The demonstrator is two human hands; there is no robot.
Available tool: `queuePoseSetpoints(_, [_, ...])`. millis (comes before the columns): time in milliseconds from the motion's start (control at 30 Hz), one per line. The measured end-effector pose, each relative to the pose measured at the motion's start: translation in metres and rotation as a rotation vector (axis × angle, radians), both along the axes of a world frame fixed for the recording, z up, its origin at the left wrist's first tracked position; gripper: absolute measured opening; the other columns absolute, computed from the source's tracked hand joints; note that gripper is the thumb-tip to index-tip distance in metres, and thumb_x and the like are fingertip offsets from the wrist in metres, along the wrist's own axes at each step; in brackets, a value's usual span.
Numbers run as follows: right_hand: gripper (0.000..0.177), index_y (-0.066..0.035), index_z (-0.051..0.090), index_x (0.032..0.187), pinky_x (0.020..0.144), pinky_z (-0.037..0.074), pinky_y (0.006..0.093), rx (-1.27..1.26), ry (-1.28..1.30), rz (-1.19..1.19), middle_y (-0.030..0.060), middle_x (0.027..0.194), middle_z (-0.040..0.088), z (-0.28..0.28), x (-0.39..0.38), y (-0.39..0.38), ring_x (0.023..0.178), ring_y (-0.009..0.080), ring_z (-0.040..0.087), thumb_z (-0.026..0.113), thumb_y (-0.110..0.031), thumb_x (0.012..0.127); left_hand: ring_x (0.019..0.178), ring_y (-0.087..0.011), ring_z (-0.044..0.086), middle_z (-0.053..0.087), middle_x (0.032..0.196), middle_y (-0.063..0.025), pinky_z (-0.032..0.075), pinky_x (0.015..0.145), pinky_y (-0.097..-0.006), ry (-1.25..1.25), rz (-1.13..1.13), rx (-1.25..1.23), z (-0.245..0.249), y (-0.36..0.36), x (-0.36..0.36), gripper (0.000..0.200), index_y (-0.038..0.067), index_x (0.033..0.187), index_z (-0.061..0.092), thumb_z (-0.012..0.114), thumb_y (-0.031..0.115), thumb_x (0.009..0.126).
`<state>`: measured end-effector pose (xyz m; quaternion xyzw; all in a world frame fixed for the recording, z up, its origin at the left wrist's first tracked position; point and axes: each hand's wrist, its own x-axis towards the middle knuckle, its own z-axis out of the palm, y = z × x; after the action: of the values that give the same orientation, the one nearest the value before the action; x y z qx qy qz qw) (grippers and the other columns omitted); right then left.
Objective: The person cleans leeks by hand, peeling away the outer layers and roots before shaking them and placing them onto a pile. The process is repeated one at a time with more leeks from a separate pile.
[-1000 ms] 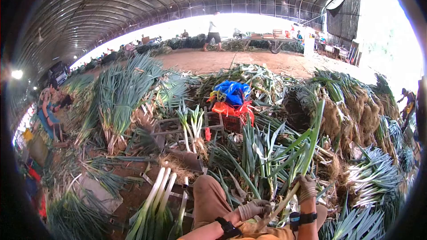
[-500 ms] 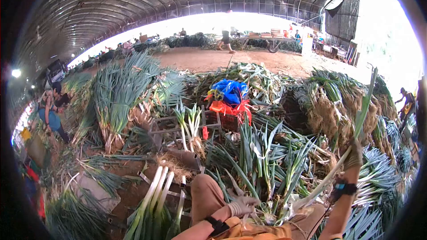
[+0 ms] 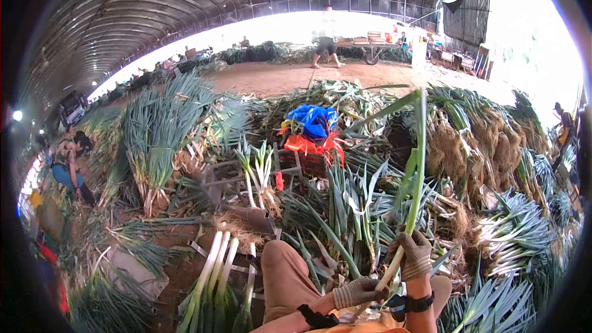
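My gloved right hand [image 3: 414,256] is wrapped around the stem of a long leek [image 3: 417,191], which stands almost upright in front of me with its green leaves at the top. Down at the pale lower end of that stem, my gloved left hand [image 3: 357,292] has its fingers closed on it. Loose leek leaves [image 3: 336,203] lie heaped just beyond my knees. To the left, several trimmed white-stemmed leeks [image 3: 214,265] rest side by side, beyond my bent knee [image 3: 287,271].
A low metal frame [image 3: 216,179] holds a few leeks. Behind it sits a crate with blue [image 3: 311,120] and red plastic bags [image 3: 311,144]. Bundled leeks [image 3: 154,148] stand left; rooted bundles [image 3: 462,148] are piled right. A person [image 3: 71,166] crouches at left; another [image 3: 327,37] walks behind.
My right hand has brought the leek from the far right to in front of me, turning it more upright. My left hand has moved right to its lower end.
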<state>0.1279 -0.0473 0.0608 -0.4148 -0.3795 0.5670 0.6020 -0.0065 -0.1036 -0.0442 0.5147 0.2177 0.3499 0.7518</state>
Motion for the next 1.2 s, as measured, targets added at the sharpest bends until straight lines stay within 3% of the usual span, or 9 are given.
queuePoseSetpoints(67, [0.011, 0.004, 0.053, 0.081, 0.044, 0.044, 0.0248, 0.014, 0.018, 0.013, 0.0082, 0.060, 0.055, -0.004, 0.002, -0.001, 0.048, 0.0154, 0.053, 0.056, -0.006, 0.078, 0.074, -0.0080, 0.054, 0.059, 0.080, -0.0008, 0.046, 0.067, -0.0243, 0.117, -0.009, 0.064, 0.007, 0.002, -0.002, 0.025, 0.001, 0.094, 0.058, 0.059, 0.022, 0.081])
queuePoseSetpoints(267, [0.019, 0.007, 0.052, 0.088, 0.046, 0.045, 0.0249, 0.044, 0.048, -0.065, 0.0094, 0.062, 0.056, -0.001, 0.001, -0.012, 0.050, 0.0161, 0.055, 0.057, -0.006, 0.076, 0.076, -0.0052, 0.051, 0.057, 0.086, 0.0020, 0.044, 0.070, -0.0225, 0.029, -0.098, -0.063, -0.006, 0.002, 0.000, 0.026, 0.002, 0.098, 0.056, 0.060, 0.021, 0.080])
queuePoseSetpoints(333, [0.022, 0.008, 0.052, 0.092, 0.046, 0.045, 0.0246, 0.033, 0.043, -0.056, 0.0099, 0.062, 0.055, 0.005, 0.000, -0.016, 0.050, 0.0161, 0.055, 0.057, -0.005, 0.075, 0.085, -0.0097, 0.054, 0.060, 0.095, -0.0033, 0.045, 0.077, -0.0261, 0.045, -0.116, -0.013, -0.011, 0.004, 0.000, 0.031, 0.001, 0.107, 0.054, 0.060, 0.016, 0.080])
queuePoseSetpoints(733, [0.019, 0.006, 0.052, 0.089, 0.046, 0.045, 0.0257, 0.037, 0.004, -0.061, 0.0096, 0.061, 0.055, 0.005, -0.002, -0.017, 0.049, 0.0163, 0.054, 0.057, -0.005, 0.075, 0.083, -0.0081, 0.054, 0.060, 0.093, -0.0014, 0.044, 0.076, -0.0241, 0.170, -0.106, 0.095, -0.014, 0.002, -0.005, 0.032, 0.003, 0.109, 0.055, 0.057, 0.020, 0.082])
queuePoseSetpoints(867, [0.015, 0.002, 0.049, 0.089, 0.047, 0.047, 0.0265, 0.047, -0.032, -0.033, 0.0092, 0.060, 0.055, 0.000, 0.000, -0.017, 0.050, 0.0176, 0.054, 0.055, -0.008, 0.079, 0.083, -0.0073, 0.053, 0.060, 0.093, -0.0009, 0.044, 0.076, -0.0241, 0.087, -0.140, 0.056, -0.022, 0.002, -0.003, 0.032, 0.003, 0.109, 0.055, 0.057, 0.021, 0.082])
queuePoseSetpoints(1000, [0.017, 0.001, 0.049, 0.088, 0.048, 0.047, 0.0263, 0.039, -0.013, -0.029, 0.0090, 0.060, 0.055, 0.001, 0.001, -0.018, 0.051, 0.0174, 0.055, 0.057, -0.010, 0.079, 0.084, -0.0072, 0.053, 0.060, 0.093, -0.0009, 0.043, 0.077, -0.0240, 0.194, -0.125, 0.103, -0.015, 0.003, -0.004, 0.033, 0.003, 0.110, 0.054, 0.056, 0.021, 0.083])
queuePoseSetpoints(1167, [0.019, 0.006, 0.053, 0.089, 0.049, 0.045, 0.0255, 0.040, -0.023, -0.033, 0.0093, 0.063, 0.056, 0.006, -0.001, -0.022, 0.053, 0.0157, 0.055, 0.057, -0.007, 0.076, 0.086, -0.0081, 0.053, 0.059, 0.095, -0.0017, 0.043, 0.078, -0.0243, 0.199, -0.139, 0.171, -0.031, 0.006, -0.004, 0.034, 0.002, 0.110, 0.053, 0.057, 0.022, 0.082])
queuePoseSetpoints(1200, [0.019, 0.006, 0.053, 0.089, 0.050, 0.045, 0.0255, 0.046, -0.033, -0.022, 0.0095, 0.064, 0.056, 0.006, -0.001, -0.022, 0.053, 0.0157, 0.055, 0.057, -0.007, 0.076, 0.087, -0.0083, 0.053, 0.059, 0.096, -0.0022, 0.043, 0.079, -0.0248, 0.189, -0.159, 0.146, -0.015, 0.005, -0.008, 0.034, 0.002, 0.110, 0.053, 0.057, 0.021, 0.082])
